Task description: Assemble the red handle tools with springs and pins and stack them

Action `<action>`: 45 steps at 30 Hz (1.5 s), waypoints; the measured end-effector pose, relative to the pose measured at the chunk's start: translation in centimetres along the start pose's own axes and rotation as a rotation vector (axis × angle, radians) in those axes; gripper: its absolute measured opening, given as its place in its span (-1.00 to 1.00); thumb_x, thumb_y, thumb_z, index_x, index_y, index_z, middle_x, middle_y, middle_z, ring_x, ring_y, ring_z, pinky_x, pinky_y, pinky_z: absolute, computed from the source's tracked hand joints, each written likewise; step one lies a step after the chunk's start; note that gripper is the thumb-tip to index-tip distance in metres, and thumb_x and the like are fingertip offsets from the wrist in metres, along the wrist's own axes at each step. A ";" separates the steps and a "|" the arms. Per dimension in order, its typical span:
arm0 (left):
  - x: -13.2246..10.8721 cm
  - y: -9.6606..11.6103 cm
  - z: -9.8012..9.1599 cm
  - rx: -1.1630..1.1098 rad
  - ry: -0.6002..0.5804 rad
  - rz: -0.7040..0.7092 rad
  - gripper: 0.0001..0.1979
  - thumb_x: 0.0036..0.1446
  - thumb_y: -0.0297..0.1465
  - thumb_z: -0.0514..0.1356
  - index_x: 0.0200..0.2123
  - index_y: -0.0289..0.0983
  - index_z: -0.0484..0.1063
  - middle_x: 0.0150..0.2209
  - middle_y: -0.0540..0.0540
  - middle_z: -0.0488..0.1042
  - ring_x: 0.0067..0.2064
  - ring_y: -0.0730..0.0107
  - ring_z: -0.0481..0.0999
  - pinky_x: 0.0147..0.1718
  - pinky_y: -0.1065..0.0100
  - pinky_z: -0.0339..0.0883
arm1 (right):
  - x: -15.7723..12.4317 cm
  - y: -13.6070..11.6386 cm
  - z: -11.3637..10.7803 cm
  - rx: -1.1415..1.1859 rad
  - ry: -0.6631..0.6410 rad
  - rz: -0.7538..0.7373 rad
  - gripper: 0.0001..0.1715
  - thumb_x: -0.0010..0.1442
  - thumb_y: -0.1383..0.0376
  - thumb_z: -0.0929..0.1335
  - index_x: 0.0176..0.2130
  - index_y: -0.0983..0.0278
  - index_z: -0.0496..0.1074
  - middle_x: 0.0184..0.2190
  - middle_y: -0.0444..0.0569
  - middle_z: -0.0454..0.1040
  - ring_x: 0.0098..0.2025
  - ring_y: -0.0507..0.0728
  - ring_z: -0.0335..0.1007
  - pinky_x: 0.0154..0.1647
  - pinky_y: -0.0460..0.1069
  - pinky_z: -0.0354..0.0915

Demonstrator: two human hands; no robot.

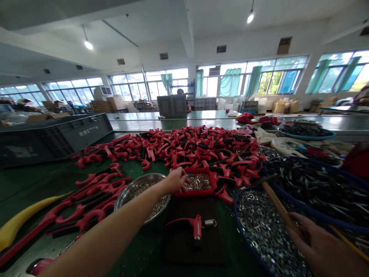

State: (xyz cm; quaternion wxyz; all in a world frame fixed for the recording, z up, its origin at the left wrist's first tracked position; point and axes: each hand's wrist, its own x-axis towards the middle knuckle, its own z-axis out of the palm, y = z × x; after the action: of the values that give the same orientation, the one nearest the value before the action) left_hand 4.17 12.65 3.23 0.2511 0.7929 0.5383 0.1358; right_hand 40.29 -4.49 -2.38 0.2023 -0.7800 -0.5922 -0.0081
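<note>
- The left hand (175, 181) is held with its fingers bunched at the rim of a red tray (198, 193); whether anything is gripped cannot be told.
- Small metal pins (198, 182) are heaped in the tray, and similar pins are held in a steel bowl (141, 184) just beside it.
- The right hand (321, 246) is closed around the wooden handle of a hammer (279, 204).
- Metal washers (259, 231) are heaped in a blue-rimmed basket (241, 219) below the hammer.
- A red-and-black plastic grip fitted with a spring (190, 227) is laid on a dark board (187, 254).
- Many similar grips (178, 146) are piled across the green surface (29, 184), beside a gray crate (49, 138).
</note>
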 end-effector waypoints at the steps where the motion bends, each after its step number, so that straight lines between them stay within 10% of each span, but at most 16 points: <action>1: -0.6 0.3 0.3 -0.046 -0.020 0.016 -0.78 0.26 -0.40 -0.18 -0.15 -0.31 0.17 -0.29 -0.11 0.49 -0.54 0.53 0.47 -0.59 0.47 0.32 | 0.0 -0.2 -0.2 0.012 -0.047 0.017 -0.41 0.13 -0.02 0.12 -0.01 0.26 0.32 -0.27 0.01 0.53 -0.28 0.21 0.46 -0.29 0.06 0.34; 10: -6.1 2.4 1.4 -0.084 -0.205 0.213 -0.80 0.07 -0.30 0.11 -0.33 -0.26 0.48 -0.36 -0.02 0.54 -0.35 0.44 0.49 -0.38 0.49 0.31 | -0.1 -0.8 -1.1 0.013 -0.181 0.076 -0.31 0.12 -0.05 0.06 0.08 0.27 0.22 -0.18 0.09 0.48 -0.17 0.25 0.40 -0.16 0.11 0.24; 28: -6.6 7.9 1.5 0.571 -0.172 0.373 -0.74 -0.11 -0.49 0.19 -0.27 -0.25 0.47 -0.31 -0.14 0.53 -0.24 0.10 0.49 -0.31 0.23 0.34 | -0.6 -1.8 -1.9 0.070 -0.099 0.114 -0.21 0.04 -0.09 0.08 0.10 0.33 0.19 -0.27 0.05 0.51 -0.23 0.26 0.42 -0.23 0.11 0.27; 40: -9.9 3.9 3.7 0.467 0.060 0.450 -0.76 0.18 -0.33 0.02 -0.12 -0.19 0.37 -0.26 -0.07 0.48 -0.21 0.29 0.40 -0.26 0.33 0.27 | 1.9 -2.7 -2.2 0.135 -0.150 0.013 -0.19 0.03 0.05 0.13 0.10 0.57 0.17 -0.10 0.25 0.43 -0.09 0.30 0.37 -0.10 0.10 0.28; 45: -11.5 1.9 3.7 0.163 0.113 0.359 -0.16 -0.27 0.14 0.18 0.03 -0.25 0.26 -0.04 -0.16 0.36 -0.02 0.12 0.28 -0.03 0.17 0.16 | -2.9 -4.4 -3.0 0.219 -0.029 0.046 -0.28 0.11 -0.04 0.17 0.17 0.22 0.10 -0.20 0.03 0.51 -0.26 0.26 0.47 -0.32 0.09 0.39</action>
State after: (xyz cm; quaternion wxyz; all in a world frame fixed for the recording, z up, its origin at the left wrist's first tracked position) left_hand 3.03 0.59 1.79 0.1271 0.8851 0.4106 0.1785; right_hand 36.06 -7.15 1.03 0.2779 -0.7666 -0.5743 0.0724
